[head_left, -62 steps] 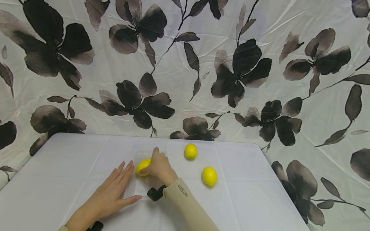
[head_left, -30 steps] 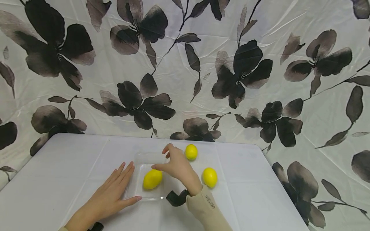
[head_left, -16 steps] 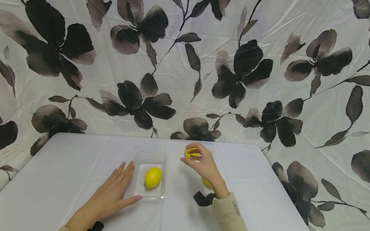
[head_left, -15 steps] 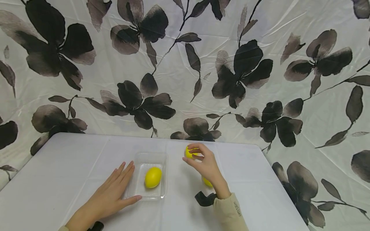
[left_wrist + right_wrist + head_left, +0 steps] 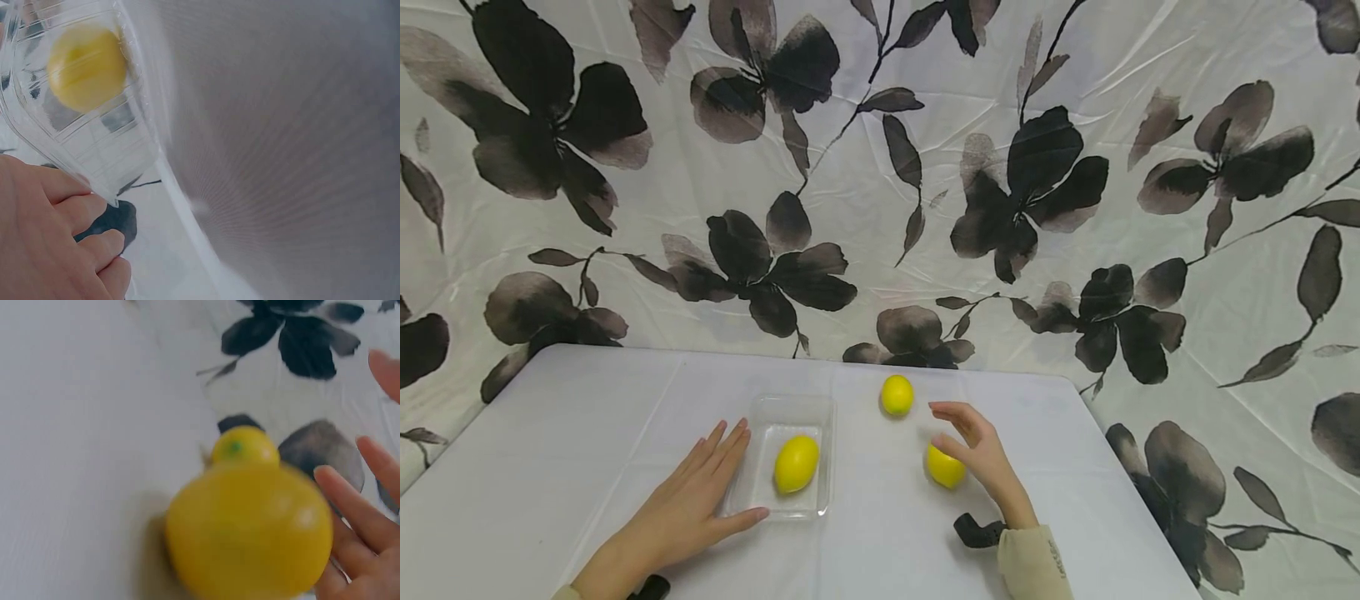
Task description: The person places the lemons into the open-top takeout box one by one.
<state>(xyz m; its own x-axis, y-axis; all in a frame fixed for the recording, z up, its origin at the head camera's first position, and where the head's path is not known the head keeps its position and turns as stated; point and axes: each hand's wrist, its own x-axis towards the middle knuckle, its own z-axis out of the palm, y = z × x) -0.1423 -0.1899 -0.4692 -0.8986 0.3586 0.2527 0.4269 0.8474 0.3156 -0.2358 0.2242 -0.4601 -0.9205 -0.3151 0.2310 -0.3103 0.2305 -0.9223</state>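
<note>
Right hand hovering over the near lemon on the white table, fingers spread and loosely curved, thumb toward the fruit's far side, nothing pinched yet; in the right wrist view, fingertips lying just at 3 o'clock of that lemon, contact impossible to tell through the blur. Lemon sitting at roughly 8 o'clock from the palm, its long axis hard to judge, seemingly running 10 to 4. Far lemon at about 11 o'clock from the same hand, apart from it, nub end visible beyond the near one. Left hand flat on the table, fingers straight and together, touching the left edge of the clear tray; third lemon lying inside. Nearer to both loose lemons: the right hand, clearly.
</note>
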